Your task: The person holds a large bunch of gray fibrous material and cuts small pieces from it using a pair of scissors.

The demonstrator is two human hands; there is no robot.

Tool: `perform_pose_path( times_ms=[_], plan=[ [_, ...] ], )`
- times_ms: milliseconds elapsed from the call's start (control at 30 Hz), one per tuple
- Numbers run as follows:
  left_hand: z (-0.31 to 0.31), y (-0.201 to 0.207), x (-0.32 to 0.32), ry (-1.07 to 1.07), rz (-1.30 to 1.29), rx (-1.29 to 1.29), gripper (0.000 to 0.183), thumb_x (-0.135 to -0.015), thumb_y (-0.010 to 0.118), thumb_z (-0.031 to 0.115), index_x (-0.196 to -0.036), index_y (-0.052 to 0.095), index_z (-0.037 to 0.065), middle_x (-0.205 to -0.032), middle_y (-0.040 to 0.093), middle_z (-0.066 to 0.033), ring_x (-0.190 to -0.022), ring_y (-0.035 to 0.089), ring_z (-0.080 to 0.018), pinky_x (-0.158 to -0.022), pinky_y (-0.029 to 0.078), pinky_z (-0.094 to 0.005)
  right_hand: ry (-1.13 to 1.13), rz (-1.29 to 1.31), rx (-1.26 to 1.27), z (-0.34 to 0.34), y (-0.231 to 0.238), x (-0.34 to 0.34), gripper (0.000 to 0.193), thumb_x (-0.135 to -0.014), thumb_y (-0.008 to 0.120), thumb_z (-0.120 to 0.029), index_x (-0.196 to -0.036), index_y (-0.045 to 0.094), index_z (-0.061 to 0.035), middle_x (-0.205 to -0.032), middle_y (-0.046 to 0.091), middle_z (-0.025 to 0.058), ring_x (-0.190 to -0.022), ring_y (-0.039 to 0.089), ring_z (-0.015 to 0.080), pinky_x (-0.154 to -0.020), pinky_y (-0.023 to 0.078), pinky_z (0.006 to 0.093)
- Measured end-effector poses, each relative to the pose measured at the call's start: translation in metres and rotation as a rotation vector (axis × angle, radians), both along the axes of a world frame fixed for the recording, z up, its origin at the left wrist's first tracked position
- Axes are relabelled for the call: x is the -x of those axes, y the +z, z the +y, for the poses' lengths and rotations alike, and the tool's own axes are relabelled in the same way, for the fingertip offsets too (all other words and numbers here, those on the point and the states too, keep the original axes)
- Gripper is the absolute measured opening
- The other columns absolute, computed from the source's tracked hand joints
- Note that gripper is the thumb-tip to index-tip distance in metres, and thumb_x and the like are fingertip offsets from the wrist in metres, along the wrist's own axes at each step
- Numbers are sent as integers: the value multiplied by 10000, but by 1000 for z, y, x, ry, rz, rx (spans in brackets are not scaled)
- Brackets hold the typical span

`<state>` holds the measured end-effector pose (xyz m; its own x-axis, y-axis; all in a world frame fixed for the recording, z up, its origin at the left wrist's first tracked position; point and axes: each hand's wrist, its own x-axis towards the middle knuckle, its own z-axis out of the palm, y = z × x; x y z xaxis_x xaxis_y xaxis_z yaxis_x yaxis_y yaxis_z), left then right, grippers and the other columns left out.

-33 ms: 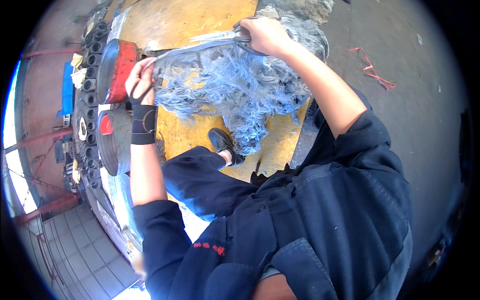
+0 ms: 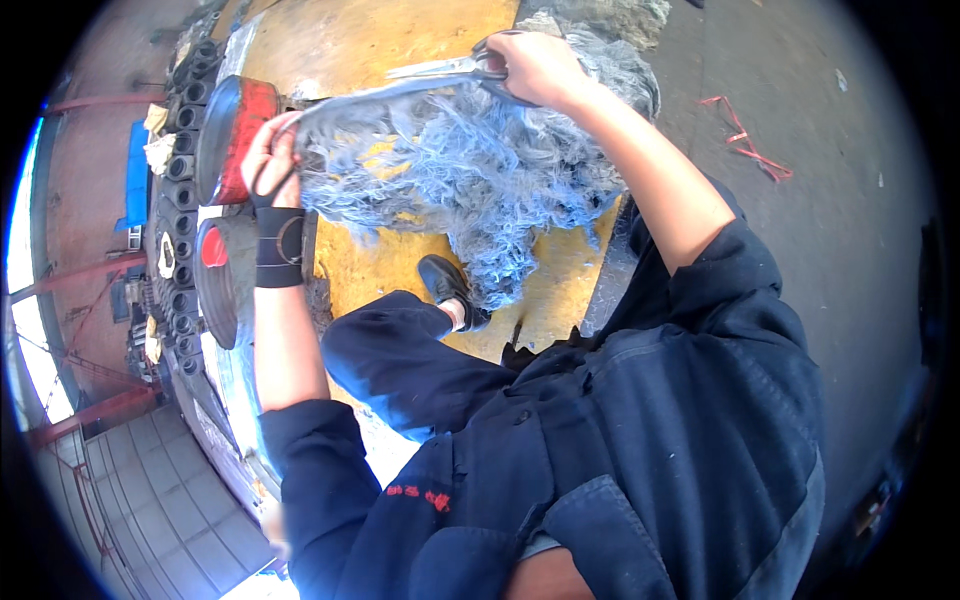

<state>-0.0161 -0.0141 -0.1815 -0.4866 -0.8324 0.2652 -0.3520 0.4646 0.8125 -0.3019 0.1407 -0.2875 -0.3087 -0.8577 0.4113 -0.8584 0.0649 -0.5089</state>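
Note:
A pair of scissors [image 2: 440, 70] with dark handles is in my right hand [image 2: 543, 70], its fingers closed round the loops. The slim blades point left over the upper edge of a shaggy blue-grey mass of frayed fibres [image 2: 480, 170]. My left hand [image 2: 268, 165], with a black wrap [image 2: 279, 248] at the wrist, pinches the left end of a strip along that upper edge. The strip is stretched between my hands, and loose strands hang below it. Whether the blades touch the strip, I cannot tell.
Under the fibres lies a yellow board [image 2: 375, 275], with my black shoe [image 2: 440, 278] on it. A red round container [image 2: 255, 125] and a dark one [image 2: 232, 285] stand at the left, before rows of black rings [image 2: 184, 195]. Red cord [image 2: 740, 138] lies on the grey floor at right.
My left hand has shifted slightly left, pulling the end of the strip with it. The scissors have moved a little to the right and up.

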Motion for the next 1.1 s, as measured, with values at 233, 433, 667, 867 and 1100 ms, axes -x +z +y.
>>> perform_pose_path(
  times_ms=[233,433,667,867,1100],
  plan=[
    [-26,31,-30,-20,-20,-103,197,-881,566,106,-1054,631,38,-743,597,26,-536,445,-18,-448,308,-143,-54,-233,13,-5,-6,2,192,-756,632,-263,-819,630,-82,-737,646,97,-719,625,257,-645,473,373],
    [-35,23,-59,-33,-99,-336,227,-840,629,146,-996,628,-18,-744,618,-44,-542,519,-89,-498,394,-211,221,-1014,63,1,11,12,215,-690,760,-179,-802,644,-38,-678,605,20,-587,532,75,-528,395,225],
    [-41,-33,-92,10,-167,-422,224,-811,665,177,-941,638,-3,-708,604,-17,-534,516,-76,-508,411,-205,225,-823,-273,31,30,33,359,-681,773,-356,-764,614,-45,-586,493,-22,-500,442,66,-444,313,230],
    [-39,-105,-97,-56,-228,-340,182,-815,651,192,-910,649,37,-731,597,22,-622,533,-69,-570,419,-217,349,-745,-296,27,26,27,312,-644,776,-243,-822,610,-47,-580,471,-58,-515,412,46,-460,296,222],
    [-5,-182,-82,-126,-417,-566,423,-678,740,129,-1071,608,40,-1018,614,-64,-959,553,-163,-833,408,-281,399,-838,-211,10,26,-2,304,-673,733,-146,-924,600,-37,-652,497,-74,-570,420,27,-504,319,209]
  ],
)
